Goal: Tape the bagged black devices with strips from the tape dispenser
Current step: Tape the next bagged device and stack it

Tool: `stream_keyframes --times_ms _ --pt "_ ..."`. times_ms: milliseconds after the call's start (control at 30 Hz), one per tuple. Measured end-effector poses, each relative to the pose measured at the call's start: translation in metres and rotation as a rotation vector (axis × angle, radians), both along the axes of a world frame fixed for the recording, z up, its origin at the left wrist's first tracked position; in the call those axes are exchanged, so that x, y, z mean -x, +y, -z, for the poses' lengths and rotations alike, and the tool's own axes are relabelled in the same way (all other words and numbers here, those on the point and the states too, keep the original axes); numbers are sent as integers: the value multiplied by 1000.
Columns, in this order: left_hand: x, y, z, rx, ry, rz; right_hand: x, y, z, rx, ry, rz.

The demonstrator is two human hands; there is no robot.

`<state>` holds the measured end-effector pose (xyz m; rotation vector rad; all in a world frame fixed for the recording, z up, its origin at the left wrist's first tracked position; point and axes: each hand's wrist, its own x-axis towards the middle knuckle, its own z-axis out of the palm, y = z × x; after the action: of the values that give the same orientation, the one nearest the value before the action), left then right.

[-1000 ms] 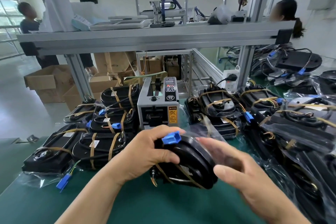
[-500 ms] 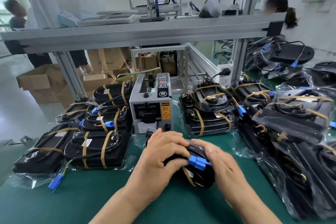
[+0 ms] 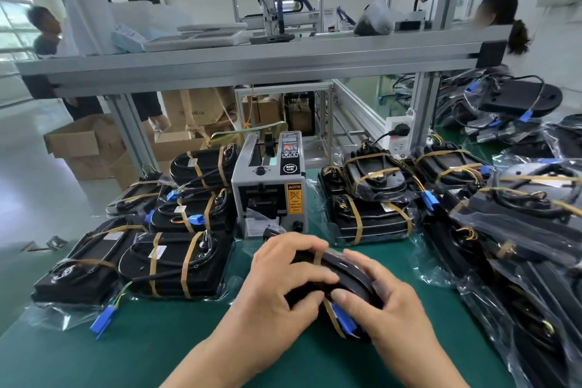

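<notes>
Fingers (image 3: 310,274) of both hands clasp a bagged black device (image 3: 349,271) low over the green desk (image 3: 157,346), just in front of the tape dispenser (image 3: 271,195). The left hand (image 3: 277,290) grips the device's left side. The right hand (image 3: 390,302) wraps the other side, its thumb beside the blue connector (image 3: 345,323) and a tan tape strip (image 3: 329,313).

A second ago the device was held up and tilted, connector on top. It has since been brought down and turned, so the connector now sits at the near end. That suggests the strip is being pressed home rather than a new one fetched, and this unit looks close to done.

Left of the dispenser lie taped devices (image 3: 170,261) in stacks. Right of it sits another taped stack (image 3: 368,208), and further right a heap of bagged units (image 3: 519,230). Behind the dispenser runs an aluminium shelf (image 3: 252,63).
</notes>
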<state>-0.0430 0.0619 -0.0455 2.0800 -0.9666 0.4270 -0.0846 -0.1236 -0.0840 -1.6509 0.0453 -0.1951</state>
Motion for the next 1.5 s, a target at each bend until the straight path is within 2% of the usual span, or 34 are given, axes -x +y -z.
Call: stream_keyframes --times_ms 33,100,200,267,333,500,700,833,900,1000,1100,1167,1500 --pt "-3 3 -6 110 84 -45 1 2 1 3 -5 15" --pt "-19 10 -18 351 247 -276 3 7 5 -4 -13 41" --pt "-63 16 -24 659 671 -567 9 16 9 -31 -42 126" --pt "-93 14 -19 792 953 -606 12 23 11 -31 -66 231" --pt "-113 8 -12 862 1145 -596 13 29 11 -48 -80 315" --pt "-141 -7 -9 965 1331 -605 10 33 9 -130 -96 360" --pt "-152 -23 -10 1131 1368 -659 11 33 7 -190 -74 307" --pt "-134 -27 -17 1265 1195 -679 12 30 8 -207 -64 273" --pt "-111 -23 -23 1179 1063 -587 12 28 9 -208 -52 258" --pt "-61 -12 -32 884 876 -347 13 28 7 -212 -50 249" --pt "-12 -13 -34 539 820 -145 15 31 3 -145 -64 265" --pt "8 -21 -33 401 805 -134 16 34 0 -110 -64 280" --pt "18 -28 -36 281 765 -225 20 41 -2 -98 20 262"
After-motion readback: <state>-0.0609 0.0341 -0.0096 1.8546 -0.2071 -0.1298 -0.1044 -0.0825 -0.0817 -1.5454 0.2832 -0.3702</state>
